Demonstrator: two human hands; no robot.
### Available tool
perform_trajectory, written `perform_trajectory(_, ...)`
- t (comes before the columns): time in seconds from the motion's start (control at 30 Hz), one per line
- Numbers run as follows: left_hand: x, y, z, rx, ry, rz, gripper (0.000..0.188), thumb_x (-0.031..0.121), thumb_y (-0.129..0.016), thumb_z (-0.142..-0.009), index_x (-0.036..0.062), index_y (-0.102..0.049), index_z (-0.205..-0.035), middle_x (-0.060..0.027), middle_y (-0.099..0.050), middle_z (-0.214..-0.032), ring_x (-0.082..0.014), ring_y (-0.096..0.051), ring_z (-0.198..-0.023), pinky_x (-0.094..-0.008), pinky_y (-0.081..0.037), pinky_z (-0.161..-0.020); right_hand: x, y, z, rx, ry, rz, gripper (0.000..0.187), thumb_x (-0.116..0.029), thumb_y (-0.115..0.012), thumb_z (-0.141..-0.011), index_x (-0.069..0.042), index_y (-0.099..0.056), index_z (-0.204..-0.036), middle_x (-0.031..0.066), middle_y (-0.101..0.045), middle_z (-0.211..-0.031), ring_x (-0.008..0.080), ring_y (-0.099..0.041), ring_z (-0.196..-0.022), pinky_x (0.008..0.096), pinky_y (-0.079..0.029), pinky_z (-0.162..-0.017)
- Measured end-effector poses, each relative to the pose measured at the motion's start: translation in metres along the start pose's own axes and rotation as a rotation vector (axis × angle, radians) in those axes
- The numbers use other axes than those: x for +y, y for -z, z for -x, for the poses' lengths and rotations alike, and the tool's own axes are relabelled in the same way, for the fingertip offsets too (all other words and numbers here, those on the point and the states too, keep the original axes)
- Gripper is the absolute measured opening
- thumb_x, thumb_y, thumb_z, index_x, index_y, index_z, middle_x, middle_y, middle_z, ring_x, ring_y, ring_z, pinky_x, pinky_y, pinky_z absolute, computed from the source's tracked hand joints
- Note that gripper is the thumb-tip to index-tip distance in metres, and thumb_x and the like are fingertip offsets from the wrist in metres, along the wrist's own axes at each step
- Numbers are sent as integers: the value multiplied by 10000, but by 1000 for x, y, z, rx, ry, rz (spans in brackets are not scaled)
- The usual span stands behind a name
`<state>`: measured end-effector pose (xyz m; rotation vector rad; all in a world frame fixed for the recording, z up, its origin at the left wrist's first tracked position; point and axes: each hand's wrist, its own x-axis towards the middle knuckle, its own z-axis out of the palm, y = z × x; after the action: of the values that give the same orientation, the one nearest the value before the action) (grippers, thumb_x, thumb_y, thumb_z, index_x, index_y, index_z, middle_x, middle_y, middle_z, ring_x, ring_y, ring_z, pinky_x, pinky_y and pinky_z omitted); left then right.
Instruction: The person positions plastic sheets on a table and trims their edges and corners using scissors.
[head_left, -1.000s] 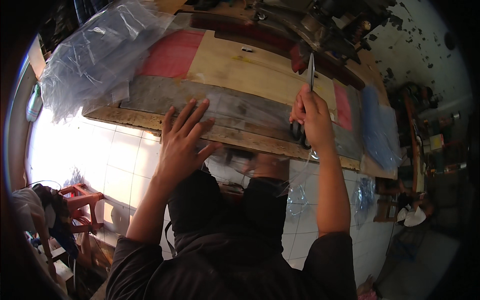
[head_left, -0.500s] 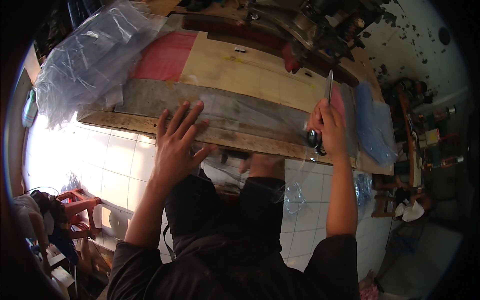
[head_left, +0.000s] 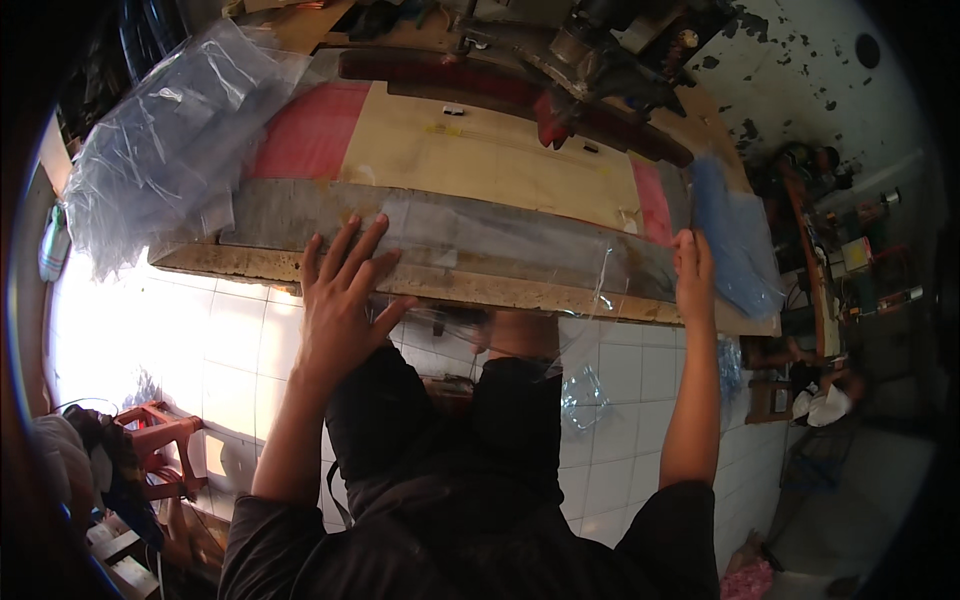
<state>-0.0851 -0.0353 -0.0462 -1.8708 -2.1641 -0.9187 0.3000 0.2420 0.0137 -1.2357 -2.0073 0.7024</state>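
My left hand [head_left: 345, 290] lies with fingers spread on a clear plastic sheet [head_left: 470, 240] along the near edge of the workbench [head_left: 430, 280]. The sheet hangs over that edge toward my lap. At the bench's right end, my right hand [head_left: 694, 275] is closed, its fingers curled beside a bluish plastic sheet [head_left: 738, 250]. What it holds, if anything, is hidden; no scissors show now. Beyond the sheet lies a cream board [head_left: 490, 150], with a red panel [head_left: 310, 130] on its left and a narrower one on its right.
A heap of clear plastic sheets [head_left: 180, 140] covers the bench's left end. A dark machine [head_left: 600, 50] with a red part stands at the back. An orange stool [head_left: 160, 440] is on the tiled floor at left. Plastic scraps [head_left: 585, 395] lie below the bench.
My right hand has moved right from the sheet to the bench's right end, and the scissors it held are out of sight. My left hand stays on the sheet.
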Motion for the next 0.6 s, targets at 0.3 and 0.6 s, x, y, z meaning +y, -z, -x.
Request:
perform_trajectory(0.3, 4, -7, -1, 84, 25, 23, 422, 412, -754, -929, 94, -696, -1201, -144, -477, -1622, -341, -414, -1515, -566, -214, -1249, 46, 11, 14, 161, 351, 830, 283, -295, -604, -1084, -44, -696, -1176, 129, -648, -1090, 332, -599, -1044, 462, -439, -993)
perform_trajectory(0.6, 15, -6, -5, 104, 85, 4, 311, 321, -717, -952, 100, -677, -1167, -125, -518, -1593, -347, -419, -1509, -541, -224, -1257, 67, 52, 97, -227, -80, -1126, 274, -347, -673, -1060, -86, -684, -1143, -1, -566, -677, 111, -580, -718, 285, -376, -627)
